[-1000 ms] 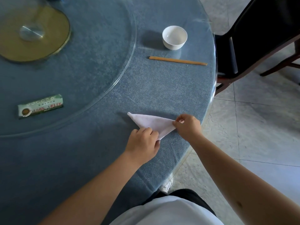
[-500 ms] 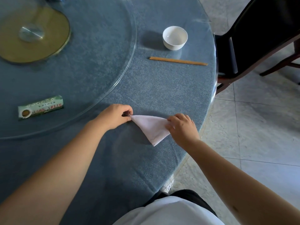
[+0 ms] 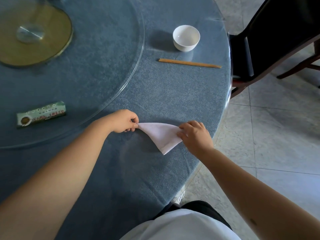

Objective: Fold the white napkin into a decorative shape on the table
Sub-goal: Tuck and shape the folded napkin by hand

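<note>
The white napkin (image 3: 160, 135) lies folded into a narrow triangle on the blue round table (image 3: 173, 97), near its front right edge. My left hand (image 3: 123, 121) pinches the napkin's pointed left tip between thumb and fingers. My right hand (image 3: 194, 135) grips the wide right end, with the fingers curled over the cloth. The lower corner of the napkin points toward me and lies flat.
A white bowl (image 3: 186, 38) and a pair of wooden chopsticks (image 3: 189, 63) sit farther back on the right. A glass turntable (image 3: 97, 66) covers the table's middle, with a green packet (image 3: 41, 114) on it. A dark chair (image 3: 270, 37) stands to the right over a tiled floor.
My left hand left the napkin's near edge and moved to its pointed left tip, pinching it. My right hand stayed on the right end. The napkin's lower corner swung toward me.
</note>
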